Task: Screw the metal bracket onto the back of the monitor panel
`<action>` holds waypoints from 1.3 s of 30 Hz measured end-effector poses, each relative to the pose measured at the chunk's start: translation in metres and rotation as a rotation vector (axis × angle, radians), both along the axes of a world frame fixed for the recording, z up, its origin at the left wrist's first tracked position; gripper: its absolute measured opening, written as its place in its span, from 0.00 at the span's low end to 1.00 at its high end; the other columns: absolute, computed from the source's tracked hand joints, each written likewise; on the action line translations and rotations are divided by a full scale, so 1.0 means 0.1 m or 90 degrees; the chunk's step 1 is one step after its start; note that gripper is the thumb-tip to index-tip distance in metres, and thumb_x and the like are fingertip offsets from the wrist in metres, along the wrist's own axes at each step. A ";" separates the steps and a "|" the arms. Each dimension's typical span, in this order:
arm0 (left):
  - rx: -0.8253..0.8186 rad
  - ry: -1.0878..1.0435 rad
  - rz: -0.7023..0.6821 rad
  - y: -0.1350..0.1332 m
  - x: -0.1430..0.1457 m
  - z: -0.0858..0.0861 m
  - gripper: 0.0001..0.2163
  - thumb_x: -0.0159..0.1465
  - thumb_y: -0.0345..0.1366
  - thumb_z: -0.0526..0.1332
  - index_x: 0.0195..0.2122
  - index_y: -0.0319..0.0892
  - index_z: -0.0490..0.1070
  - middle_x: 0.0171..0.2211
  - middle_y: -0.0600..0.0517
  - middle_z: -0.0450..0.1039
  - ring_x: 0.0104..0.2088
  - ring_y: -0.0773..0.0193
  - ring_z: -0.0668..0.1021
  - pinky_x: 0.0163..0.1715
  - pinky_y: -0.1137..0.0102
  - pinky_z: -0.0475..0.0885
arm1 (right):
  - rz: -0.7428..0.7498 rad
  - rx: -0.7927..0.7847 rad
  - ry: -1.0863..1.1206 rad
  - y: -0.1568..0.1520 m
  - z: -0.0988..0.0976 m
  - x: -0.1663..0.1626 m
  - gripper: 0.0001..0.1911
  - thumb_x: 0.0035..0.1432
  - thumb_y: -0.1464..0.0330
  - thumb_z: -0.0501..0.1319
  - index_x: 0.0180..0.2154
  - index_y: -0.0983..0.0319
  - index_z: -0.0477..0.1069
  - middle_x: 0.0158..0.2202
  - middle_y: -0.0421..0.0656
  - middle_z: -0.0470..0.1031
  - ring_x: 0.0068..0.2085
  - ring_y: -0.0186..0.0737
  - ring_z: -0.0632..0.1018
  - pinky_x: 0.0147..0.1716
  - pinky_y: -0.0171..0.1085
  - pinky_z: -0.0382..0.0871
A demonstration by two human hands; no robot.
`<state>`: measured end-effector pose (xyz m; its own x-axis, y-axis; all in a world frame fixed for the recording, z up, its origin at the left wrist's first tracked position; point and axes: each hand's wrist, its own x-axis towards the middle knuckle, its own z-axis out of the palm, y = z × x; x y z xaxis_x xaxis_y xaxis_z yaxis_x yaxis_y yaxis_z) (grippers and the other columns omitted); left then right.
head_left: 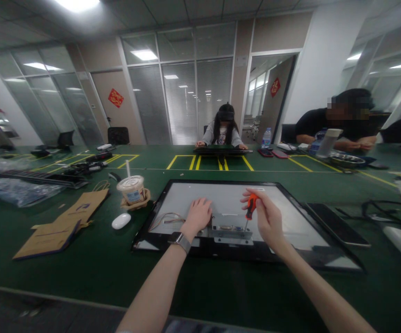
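Observation:
A monitor panel (290,217) lies face down on the green table, its grey metal back up. A small metal bracket with ports (231,231) sits near its front edge, and thin wires (166,218) run to the left of it. My left hand (197,215) rests flat on the panel beside the bracket, fingers slightly curled, a watch on the wrist. My right hand (266,215) is closed round an orange-handled screwdriver (251,209), held upright with its tip down on the bracket.
A lidded drink cup with a straw (131,188), a white mouse (121,221) and brown paper bags (65,221) lie to the left. A dark flat slab (337,224) lies to the right. Other people sit at the far side and far right.

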<state>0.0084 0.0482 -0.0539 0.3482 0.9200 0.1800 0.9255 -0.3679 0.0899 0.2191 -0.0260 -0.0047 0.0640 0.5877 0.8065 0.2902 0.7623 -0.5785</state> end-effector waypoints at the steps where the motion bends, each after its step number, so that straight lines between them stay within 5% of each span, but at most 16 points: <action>1: 0.002 -0.001 0.000 0.00 0.00 0.00 0.19 0.72 0.36 0.50 0.63 0.42 0.66 0.65 0.43 0.65 0.65 0.52 0.67 0.64 0.55 0.61 | -0.001 0.000 0.001 -0.01 0.00 0.00 0.14 0.71 0.67 0.51 0.52 0.56 0.72 0.41 0.44 0.78 0.33 0.37 0.80 0.29 0.39 0.79; 11: 0.011 -0.001 -0.002 -0.01 0.00 0.00 0.19 0.73 0.36 0.50 0.62 0.42 0.66 0.65 0.43 0.65 0.64 0.52 0.68 0.64 0.55 0.62 | -0.066 0.033 -0.022 -0.01 0.04 0.01 0.07 0.62 0.70 0.64 0.42 0.56 0.78 0.37 0.42 0.74 0.33 0.37 0.78 0.31 0.38 0.79; 21: 0.011 -0.001 -0.006 -0.01 -0.01 0.01 0.19 0.72 0.36 0.49 0.62 0.42 0.67 0.64 0.42 0.65 0.64 0.53 0.68 0.63 0.56 0.62 | -0.004 -0.034 -0.002 -0.04 -0.01 0.03 0.15 0.70 0.65 0.52 0.50 0.57 0.75 0.42 0.47 0.77 0.36 0.41 0.81 0.34 0.43 0.81; 30: -0.001 0.008 0.003 -0.03 0.00 0.03 0.19 0.73 0.36 0.49 0.63 0.41 0.66 0.66 0.43 0.64 0.65 0.53 0.67 0.64 0.57 0.61 | -0.130 0.056 -0.037 -0.01 0.04 0.02 0.05 0.61 0.68 0.64 0.40 0.57 0.77 0.36 0.43 0.73 0.33 0.39 0.77 0.30 0.40 0.78; 39: 0.014 -0.002 -0.008 0.01 -0.01 -0.02 0.19 0.73 0.36 0.49 0.62 0.41 0.66 0.65 0.43 0.65 0.64 0.52 0.67 0.64 0.56 0.62 | -0.101 0.027 -0.010 0.00 0.02 0.02 0.06 0.63 0.66 0.63 0.41 0.57 0.76 0.37 0.43 0.74 0.33 0.39 0.77 0.29 0.40 0.80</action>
